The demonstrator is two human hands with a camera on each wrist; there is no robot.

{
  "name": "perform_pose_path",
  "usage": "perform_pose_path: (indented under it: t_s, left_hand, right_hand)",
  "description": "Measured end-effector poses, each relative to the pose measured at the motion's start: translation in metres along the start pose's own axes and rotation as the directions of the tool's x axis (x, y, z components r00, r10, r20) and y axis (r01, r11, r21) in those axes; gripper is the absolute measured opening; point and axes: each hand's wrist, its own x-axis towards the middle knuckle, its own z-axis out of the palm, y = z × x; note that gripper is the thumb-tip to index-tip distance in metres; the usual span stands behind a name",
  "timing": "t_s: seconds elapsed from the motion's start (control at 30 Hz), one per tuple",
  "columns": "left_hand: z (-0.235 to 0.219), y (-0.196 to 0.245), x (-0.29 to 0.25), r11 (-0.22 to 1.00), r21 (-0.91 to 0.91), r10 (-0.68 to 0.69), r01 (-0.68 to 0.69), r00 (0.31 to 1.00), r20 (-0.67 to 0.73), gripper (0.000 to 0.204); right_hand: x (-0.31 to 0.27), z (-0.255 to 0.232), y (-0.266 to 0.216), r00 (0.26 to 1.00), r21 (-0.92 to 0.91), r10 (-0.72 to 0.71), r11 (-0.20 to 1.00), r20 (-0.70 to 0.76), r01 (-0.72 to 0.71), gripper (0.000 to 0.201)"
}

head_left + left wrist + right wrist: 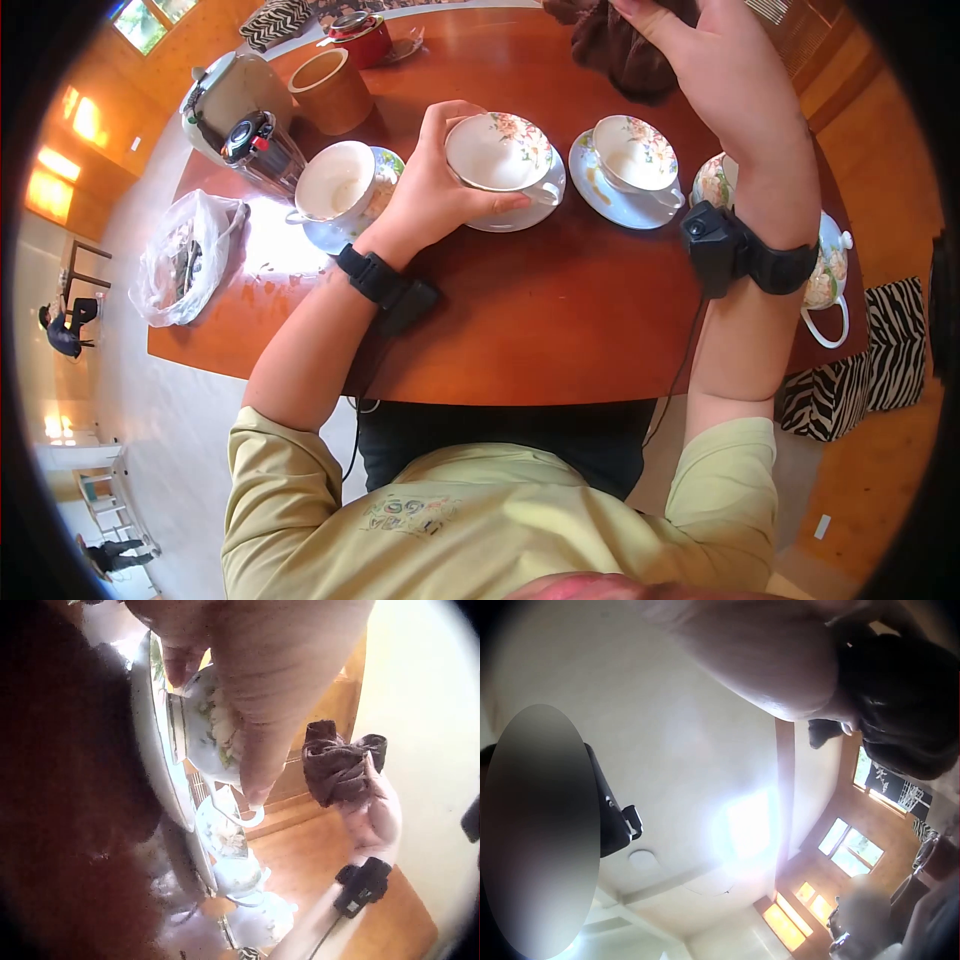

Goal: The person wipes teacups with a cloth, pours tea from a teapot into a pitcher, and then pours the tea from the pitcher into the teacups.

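My left hand (pixel 425 200) holds a white floral teacup (pixel 495 160) over its saucer (pixel 520 220), thumb along the near side by the handle and fingers round the far side. In the left wrist view the cup's foot is right at the saucer. Raised at the upper right, my right hand (pixel 735 80) grips a bunched dark brown cloth (pixel 337 769); the head view cuts off part of that hand. To the right, another teacup (pixel 635 155) stands on a saucer (pixel 620 208) with a brown stain. A third teacup (pixel 335 185) rests on a saucer at the left.
A floral teapot (pixel 830 265) and a partly hidden floral vessel (pixel 710 185) stand by my right forearm. Leftward are a plastic bag (pixel 185 260), a glass jug (pixel 265 150), a kettle (pixel 235 95), a wooden pot (pixel 330 90) and a red pot (pixel 360 40). The table's edge (pixel 520 400) is before me.
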Motion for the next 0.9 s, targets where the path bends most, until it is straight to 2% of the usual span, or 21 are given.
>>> perform_pose_path:
  t_s: [0.03, 0.1, 0.13, 0.17, 0.2, 0.23, 0.33, 0.37, 0.47, 0.5, 0.6, 0.63, 0.67, 0.73, 0.77, 0.83, 0.87, 0.9]
  left_hand:
    - [0.001, -0.001, 0.000, 1.000, 0.000, 0.000, 0.000, 1.000, 0.002, 0.097]
    - [0.002, -0.002, 0.001, 1.000, 0.014, -0.017, 0.017, 0.999, 0.027, 0.099]
    - [0.002, 0.000, 0.001, 1.000, 0.017, -0.018, 0.017, 0.999, 0.038, 0.099]
    - [0.001, 0.002, 0.001, 0.999, 0.010, -0.036, 0.036, 0.998, 0.047, 0.100]
    - [0.001, 0.004, 0.001, 0.999, 0.003, -0.054, 0.054, 0.997, 0.054, 0.101]
    - [0.001, 0.002, 0.001, 0.999, 0.006, -0.052, 0.052, 0.997, 0.063, 0.101]
    - [-0.001, -0.002, 0.002, 0.999, 0.034, -0.023, 0.020, 0.997, 0.069, 0.102]
    - [-0.001, -0.002, 0.001, 0.999, 0.034, -0.036, 0.034, 0.997, 0.074, 0.102]
    - [-0.005, -0.002, -0.002, 0.997, 0.057, -0.055, 0.051, 0.996, 0.070, 0.103]
    - [-0.006, -0.002, -0.003, 0.995, 0.076, -0.064, 0.059, 0.996, 0.060, 0.103]
    - [-0.006, 0.004, -0.006, 0.990, 0.139, 0.010, -0.017, 0.999, 0.053, 0.100]
    - [-0.006, 0.007, -0.006, 0.991, 0.133, 0.015, -0.020, 0.999, 0.040, 0.100]
    - [-0.007, 0.009, -0.007, 0.991, 0.129, 0.015, -0.023, 0.998, 0.064, 0.102]
    - [-0.010, 0.014, -0.010, 0.992, 0.123, 0.011, -0.021, 0.997, 0.075, 0.103]
    - [-0.011, 0.015, -0.012, 0.987, 0.155, 0.023, -0.038, 0.995, 0.102, 0.106]
    - [-0.012, 0.017, -0.014, 0.981, 0.188, 0.032, -0.055, 0.992, 0.123, 0.108]
    - [-0.012, 0.018, -0.015, 0.967, 0.228, 0.081, -0.110, 0.988, 0.133, 0.111]
    - [-0.012, 0.019, -0.016, 0.949, 0.268, 0.128, -0.165, 0.981, 0.148, 0.114]
  right_hand:
    - [-0.004, 0.000, -0.006, 1.000, 0.000, 0.001, 1.000, -0.002, -0.001, 0.010]
    - [-0.016, -0.003, -0.029, 0.984, -0.196, 0.172, 0.967, 0.040, -0.161, 0.013]
    - [-0.015, -0.009, -0.035, 0.984, -0.191, 0.175, 0.967, 0.030, -0.166, 0.013]
    - [-0.013, -0.015, -0.041, 0.933, -0.232, 0.344, 0.921, 0.107, -0.313, 0.014]
    - [-0.013, -0.020, -0.043, 0.846, -0.282, 0.503, 0.850, 0.177, -0.446, 0.016]
    - [-0.015, -0.023, -0.040, 0.847, -0.276, 0.503, 0.850, 0.170, -0.449, 0.016]
    - [-0.014, -0.028, -0.012, 0.868, -0.530, 0.477, 0.776, 0.137, -0.343, 0.018]
    - [-0.004, -0.029, 0.012, 0.800, -0.623, 0.576, 0.691, 0.168, -0.367, 0.028]
    - [0.002, -0.035, 0.042, 0.769, -0.671, 0.623, 0.632, 0.143, -0.388, 0.037]
    - [0.003, -0.041, 0.066, 0.818, -0.655, 0.550, 0.683, 0.168, -0.324, 0.036]
    - [-0.001, -0.035, 0.067, 0.837, -0.618, 0.529, 0.706, 0.138, -0.345, 0.031]
    - [0.006, -0.039, 0.067, 0.811, -0.700, 0.540, 0.669, 0.227, -0.250, 0.033]
    - [0.007, -0.041, 0.069, 0.811, -0.708, 0.537, 0.666, 0.233, -0.237, 0.033]
    - [0.007, -0.040, 0.076, 0.820, -0.863, 0.527, 0.498, 0.222, -0.086, 0.048]
    - [0.007, -0.039, 0.082, 0.776, -0.850, 0.588, 0.509, 0.229, -0.135, 0.062]
    - [0.005, -0.030, 0.089, 0.761, -0.866, 0.601, 0.489, 0.245, -0.108, 0.062]
    - [0.004, -0.026, 0.089, 0.747, -0.878, 0.616, 0.470, 0.250, -0.094, 0.062]
    - [0.005, -0.024, 0.088, 0.695, -0.899, 0.678, 0.426, 0.241, -0.104, 0.057]
